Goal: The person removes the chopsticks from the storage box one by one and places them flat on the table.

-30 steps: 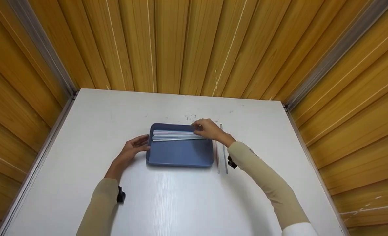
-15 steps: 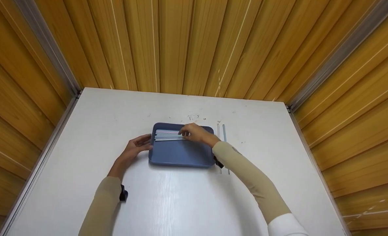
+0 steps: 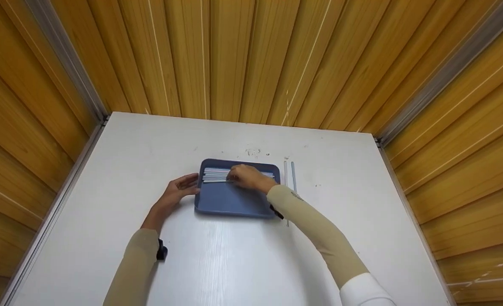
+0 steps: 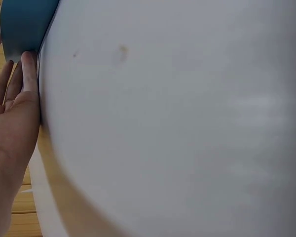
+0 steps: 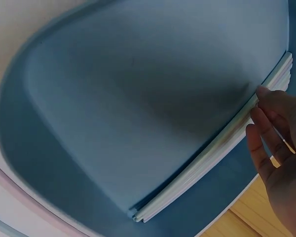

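Note:
A blue rectangular tray (image 3: 230, 202) sits on the white table. Along its far side lies a row of several thin pale straws (image 3: 214, 175), white, pink and bluish. My right hand (image 3: 247, 176) is over the middle of the row, covering part of it. In the right wrist view, that hand's thumb and fingertips (image 5: 262, 91) pinch the straws (image 5: 202, 165) across the bundle. My left hand (image 3: 178, 191) touches the tray's left end, its fingers extended and thumb apart. In the left wrist view, its fingertips lie against the tray's outer wall (image 4: 24, 29).
Two loose straws lie on the table right of the tray, a pale one (image 3: 285, 170) and a bluish one (image 3: 293, 174), partly hidden by my right sleeve (image 3: 315, 223). Wood-look panels (image 3: 225, 59) stand behind the table (image 3: 149, 136).
My right hand has moved left along the straws, from the tray's right end to the middle of the row. My left hand stays at the tray's left end.

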Demonstrator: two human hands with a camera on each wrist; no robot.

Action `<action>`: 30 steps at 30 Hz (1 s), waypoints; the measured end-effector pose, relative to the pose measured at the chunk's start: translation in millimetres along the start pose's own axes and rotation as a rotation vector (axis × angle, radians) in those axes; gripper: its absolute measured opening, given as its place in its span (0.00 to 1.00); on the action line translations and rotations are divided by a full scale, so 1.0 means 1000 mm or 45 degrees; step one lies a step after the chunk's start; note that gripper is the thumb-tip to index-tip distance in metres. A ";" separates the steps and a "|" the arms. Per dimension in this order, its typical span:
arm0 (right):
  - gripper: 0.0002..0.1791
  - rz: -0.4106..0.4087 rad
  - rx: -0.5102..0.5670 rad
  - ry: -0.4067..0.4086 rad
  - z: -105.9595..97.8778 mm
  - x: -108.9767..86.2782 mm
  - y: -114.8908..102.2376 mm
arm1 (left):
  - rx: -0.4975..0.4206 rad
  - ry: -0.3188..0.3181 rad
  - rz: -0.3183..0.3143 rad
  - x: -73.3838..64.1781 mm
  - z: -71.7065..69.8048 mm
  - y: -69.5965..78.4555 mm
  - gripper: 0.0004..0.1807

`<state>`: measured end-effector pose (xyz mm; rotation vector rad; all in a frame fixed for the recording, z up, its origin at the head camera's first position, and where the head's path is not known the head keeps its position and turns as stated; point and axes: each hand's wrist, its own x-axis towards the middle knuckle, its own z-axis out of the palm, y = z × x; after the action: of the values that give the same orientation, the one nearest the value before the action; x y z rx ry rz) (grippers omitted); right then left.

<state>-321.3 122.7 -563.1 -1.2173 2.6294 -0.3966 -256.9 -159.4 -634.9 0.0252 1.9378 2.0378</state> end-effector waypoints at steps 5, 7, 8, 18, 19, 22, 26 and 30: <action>0.11 -0.013 -0.039 -0.028 0.000 0.006 -0.002 | -0.006 0.000 0.000 0.000 0.001 0.001 0.39; 0.11 -0.023 -0.064 -0.033 0.001 0.008 -0.003 | -0.004 0.004 -0.001 0.000 0.001 0.001 0.38; 0.10 -0.028 -0.069 -0.037 0.002 0.009 -0.003 | -0.004 0.006 -0.001 0.000 0.002 0.002 0.38; 0.09 -0.019 -0.097 -0.082 0.010 0.014 -0.006 | -0.014 0.009 0.002 -0.001 0.002 0.000 0.38; 0.09 -0.018 -0.100 -0.077 0.011 0.013 -0.006 | -0.009 0.010 0.002 -0.001 0.002 0.000 0.39; 0.09 -0.016 -0.097 -0.064 0.011 0.012 -0.006 | -0.012 0.013 0.010 0.000 0.002 -0.001 0.39; 0.09 -0.020 -0.091 -0.045 0.013 0.011 -0.004 | -0.018 0.020 0.019 0.001 0.003 0.000 0.39; 0.08 -0.027 -0.084 -0.028 0.014 0.012 -0.003 | -0.014 0.035 0.010 0.001 0.003 0.001 0.39</action>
<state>-322.5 110.0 -575.9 -1.2632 2.6319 -0.3008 -257.4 -156.3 -634.1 0.0019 1.9456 2.0644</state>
